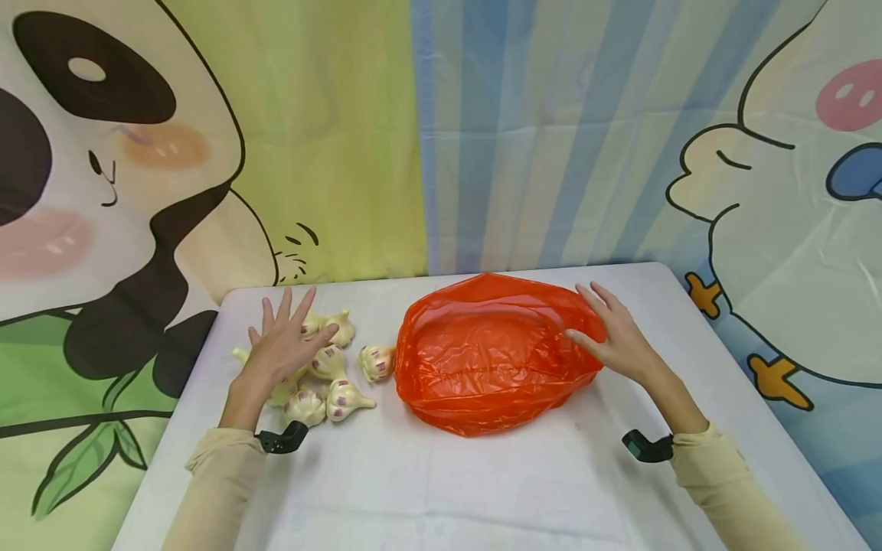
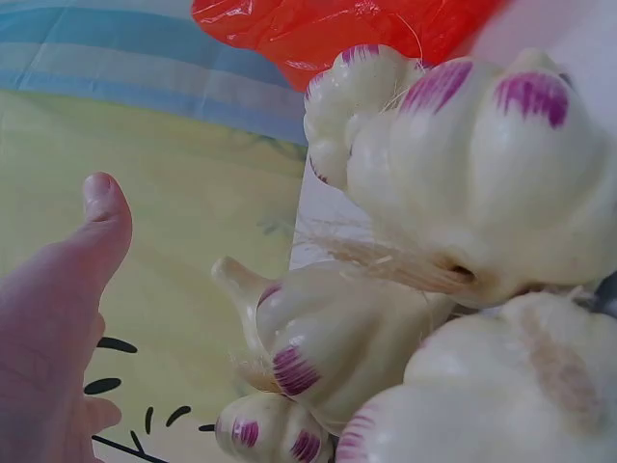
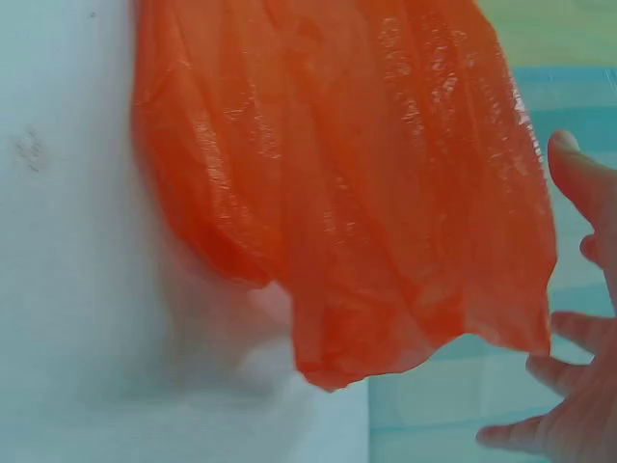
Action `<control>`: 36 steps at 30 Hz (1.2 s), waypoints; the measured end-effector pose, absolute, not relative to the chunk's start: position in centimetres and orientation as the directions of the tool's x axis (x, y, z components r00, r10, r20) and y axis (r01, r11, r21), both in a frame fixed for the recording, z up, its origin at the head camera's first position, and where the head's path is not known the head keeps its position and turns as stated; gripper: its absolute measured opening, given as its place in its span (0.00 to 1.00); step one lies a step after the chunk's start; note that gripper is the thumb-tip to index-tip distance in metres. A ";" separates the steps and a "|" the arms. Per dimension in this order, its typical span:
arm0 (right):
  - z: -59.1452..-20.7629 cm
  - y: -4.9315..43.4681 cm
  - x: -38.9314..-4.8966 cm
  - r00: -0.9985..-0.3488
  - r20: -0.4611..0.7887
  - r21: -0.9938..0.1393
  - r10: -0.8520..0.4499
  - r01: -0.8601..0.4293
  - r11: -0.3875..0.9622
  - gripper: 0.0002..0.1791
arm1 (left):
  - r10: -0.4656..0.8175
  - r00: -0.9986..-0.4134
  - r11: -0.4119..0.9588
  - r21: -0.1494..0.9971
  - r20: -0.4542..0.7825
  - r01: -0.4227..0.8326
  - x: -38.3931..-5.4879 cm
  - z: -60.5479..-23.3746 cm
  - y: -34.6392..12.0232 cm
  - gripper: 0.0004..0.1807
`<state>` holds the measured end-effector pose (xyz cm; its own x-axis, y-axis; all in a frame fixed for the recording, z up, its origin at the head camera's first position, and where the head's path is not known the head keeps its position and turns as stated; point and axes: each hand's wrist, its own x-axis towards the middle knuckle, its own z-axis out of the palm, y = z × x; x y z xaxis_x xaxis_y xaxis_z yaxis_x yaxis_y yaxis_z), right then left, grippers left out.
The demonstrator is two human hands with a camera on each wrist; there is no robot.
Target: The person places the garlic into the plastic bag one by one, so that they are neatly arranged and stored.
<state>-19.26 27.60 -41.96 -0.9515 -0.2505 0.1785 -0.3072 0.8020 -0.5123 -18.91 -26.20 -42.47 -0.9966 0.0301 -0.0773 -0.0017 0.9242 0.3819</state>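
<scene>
**Garlic bulbs beside a red plastic bag**

The left hand, fingers spread apart, hovers over clustered bulbs on the white table. A lone bulb lies just left of the bag. At the bag's right edge is the right hand, fingers apart, contact unclear.

Under your left hand and past its thumb, clustered garlic bulbs block a straight descent. Farther out from that thumb, a lone garlic bulb leaves only a narrow gap to the cluster and sits right by the red plastic bag, which fills the span to your right hand's thumb. You can pass over the tabletop wristward of both hands' fingers.
</scene>
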 end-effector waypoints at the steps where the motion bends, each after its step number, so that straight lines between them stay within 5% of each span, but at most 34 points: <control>1: -42.1 27.7 -19.2 -0.945 0.204 -0.517 -0.258 -0.327 0.791 0.43 | 0.029 -0.997 0.924 0.383 -0.077 -0.003 -18.9 -42.4 -26.2 0.50; 9: -43.4 28.3 -18.7 -0.891 0.378 -0.554 -0.250 -0.434 0.711 0.19 | 0.007 -1.000 0.911 0.413 -0.025 -0.004 -18.9 -42.3 -26.8 0.47; 15: -44.3 28.7 -18.2 -0.908 0.382 -0.566 -0.170 -0.375 0.734 0.14 | 0.007 -1.000 0.888 0.460 -0.011 0.001 -20.0 -41.8 -27.8 0.44; 25: -45.1 28.9 -18.1 -0.937 0.320 -0.624 -0.140 -0.320 0.713 0.23 | 0.014 -0.998 0.863 0.505 -0.069 -0.023 -21.6 -41.3 -28.5 0.41; 36: -45.0 29.4 -17.9 -0.950 0.181 -0.683 -0.255 -0.308 0.663 0.41 | 0.031 -0.992 0.900 0.435 -0.126 -0.027 -22.5 -41.4 -27.6 0.35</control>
